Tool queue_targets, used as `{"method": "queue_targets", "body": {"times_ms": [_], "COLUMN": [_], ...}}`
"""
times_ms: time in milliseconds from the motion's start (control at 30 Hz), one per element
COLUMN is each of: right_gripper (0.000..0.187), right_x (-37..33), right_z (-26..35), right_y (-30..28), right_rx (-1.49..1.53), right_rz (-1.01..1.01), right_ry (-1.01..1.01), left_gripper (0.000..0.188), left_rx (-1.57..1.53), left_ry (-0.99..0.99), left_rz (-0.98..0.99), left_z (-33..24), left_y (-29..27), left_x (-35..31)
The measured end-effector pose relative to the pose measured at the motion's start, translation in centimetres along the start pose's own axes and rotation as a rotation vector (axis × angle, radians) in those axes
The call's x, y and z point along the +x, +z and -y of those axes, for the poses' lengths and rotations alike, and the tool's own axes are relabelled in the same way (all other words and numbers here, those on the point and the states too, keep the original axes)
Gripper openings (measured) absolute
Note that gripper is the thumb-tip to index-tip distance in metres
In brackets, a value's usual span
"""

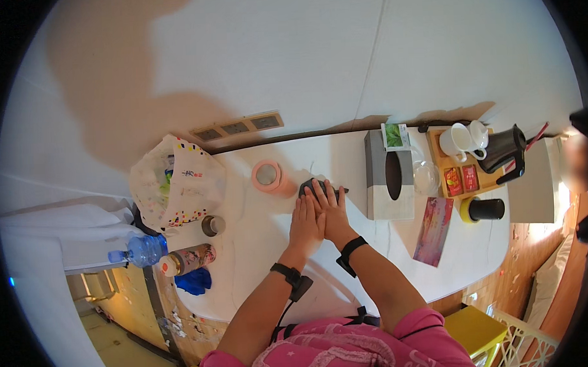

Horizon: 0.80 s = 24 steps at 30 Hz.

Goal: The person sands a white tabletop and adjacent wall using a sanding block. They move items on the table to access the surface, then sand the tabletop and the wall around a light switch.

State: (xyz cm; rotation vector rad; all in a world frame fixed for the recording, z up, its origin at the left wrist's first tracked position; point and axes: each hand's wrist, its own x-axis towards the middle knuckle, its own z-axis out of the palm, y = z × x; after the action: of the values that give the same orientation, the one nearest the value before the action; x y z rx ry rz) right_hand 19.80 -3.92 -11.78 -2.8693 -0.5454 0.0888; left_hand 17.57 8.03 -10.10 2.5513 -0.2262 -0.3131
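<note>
A dark grey, soft-looking thing (305, 187) lies on the white table in front of me; its kind I cannot make out, as my hands cover most of it. Across its top rests my right hand (334, 214), fingers stretched out and somewhat spread. Against its near left side lies my left hand (304, 223), flat with straight fingers, its thumb side touching the right hand. A dark tip pokes out to the right of the right fingers. Just left of the grey thing stands a pink cup (271, 178) with a grey round top.
To the right stand a grey-and-white tissue box (380, 203), a wooden tray (438, 154) with white cups, and a dark kettle (502, 147). A colourful leaflet (433, 232) lies nearer. At left are a plastic bag (193, 180), a patterned bottle (196, 257) and a blue cloth (194, 282).
</note>
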Motion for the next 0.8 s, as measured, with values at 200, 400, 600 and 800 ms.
{"method": "queue_targets", "body": {"times_ms": [200, 400, 600, 800], "right_gripper": [0.074, 0.075, 0.071, 0.071], "right_x": [-3.5, -7.9, -8.1, -3.2], "right_z": [3.1, 6.4, 7.5, 5.4], "right_y": [0.1, 0.7, 0.8, 1.4], "right_rx": [0.019, 0.064, 0.132, 0.100], "right_rz": [-0.057, -0.048, -0.108, -0.171], "right_ry": [0.000, 0.020, 0.066, 0.186], "left_gripper": [0.073, 0.064, 0.076, 0.107], "left_rx": [0.006, -0.130, -0.390, -0.485], "left_ry": [0.032, 0.098, -0.029, 0.091], "left_rz": [0.017, 0.151, -0.165, -0.547], "left_z": [1.9, 3.6, 6.6, 2.7], "left_y": [0.2, -4.1, -5.3, -9.3], "left_x": [-4.2, -8.5, -6.6, 0.0]}}
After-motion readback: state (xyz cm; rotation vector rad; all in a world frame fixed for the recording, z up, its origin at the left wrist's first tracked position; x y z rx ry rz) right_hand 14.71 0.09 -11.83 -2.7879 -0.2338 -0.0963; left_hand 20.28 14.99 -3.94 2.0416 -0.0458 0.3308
